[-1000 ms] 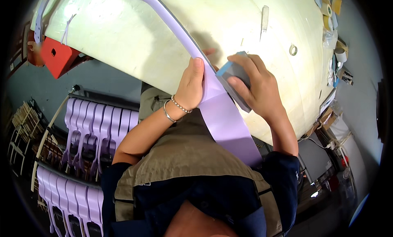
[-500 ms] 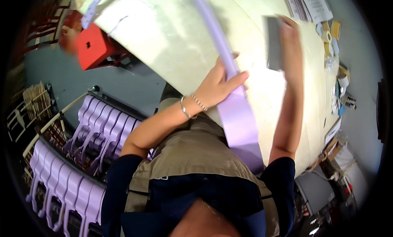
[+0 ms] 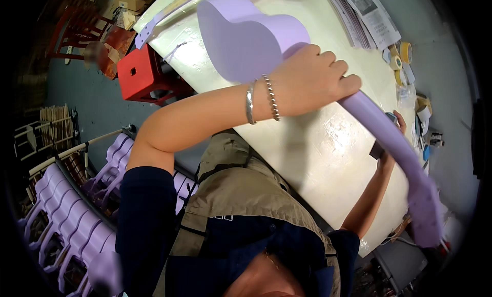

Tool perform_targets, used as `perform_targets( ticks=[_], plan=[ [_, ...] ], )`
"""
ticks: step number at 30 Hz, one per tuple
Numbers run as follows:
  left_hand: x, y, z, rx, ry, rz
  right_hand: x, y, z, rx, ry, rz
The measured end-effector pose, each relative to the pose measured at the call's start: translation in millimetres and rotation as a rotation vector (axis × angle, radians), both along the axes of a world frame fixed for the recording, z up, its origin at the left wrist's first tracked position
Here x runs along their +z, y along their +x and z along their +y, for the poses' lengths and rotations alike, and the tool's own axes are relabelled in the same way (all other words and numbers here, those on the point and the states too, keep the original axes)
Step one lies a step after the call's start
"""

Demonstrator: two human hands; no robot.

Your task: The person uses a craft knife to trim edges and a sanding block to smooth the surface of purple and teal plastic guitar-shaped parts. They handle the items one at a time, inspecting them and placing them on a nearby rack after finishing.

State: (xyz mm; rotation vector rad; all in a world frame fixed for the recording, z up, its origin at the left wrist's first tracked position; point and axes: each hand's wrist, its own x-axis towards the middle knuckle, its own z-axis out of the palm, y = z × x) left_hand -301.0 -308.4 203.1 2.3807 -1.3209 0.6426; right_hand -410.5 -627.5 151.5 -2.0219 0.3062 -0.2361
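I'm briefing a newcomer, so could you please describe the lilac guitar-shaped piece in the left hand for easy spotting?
Find the glossy cream table; over it, the left hand grips the lilac guitar-shaped piece. Its waisted body is toward the top, its long neck toward lower right. Unlike the lilac pieces lined up at lower left, this one is held.

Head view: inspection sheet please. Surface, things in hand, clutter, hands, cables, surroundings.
Surface: pale table, glossy, bright reflections.
Things in hand: lilac guitar, no strings visible, headstock blurred; dark block.
Clutter: papers and tape rolls along the right; another lilac headstock at upper left.
Hands: left hand grips the guitar; right hand holds the block, partly hidden.
Cables: thin pale line lower right, possibly one.
Surroundings: red stool, row of lilac parts at left.
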Motion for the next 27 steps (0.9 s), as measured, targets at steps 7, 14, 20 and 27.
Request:
perform_targets(
  ticks=[7,14,20,27],
  plan=[
    [-92,-1,31,-0.146,0.161,-0.140,-18,-22,67,0.203,-0.013,0.187],
    [-145,-18,37,-0.079,0.223,-0.192,-60,-55,90,0.359,-0.139,0.225],
    [-135,-24,35,-0.013,0.373,-0.112,-75,-65,93,0.413,-0.297,0.194],
    [-42,9,60,0.088,0.360,0.139,-74,-62,92,0.432,-0.386,0.141]
  ],
)
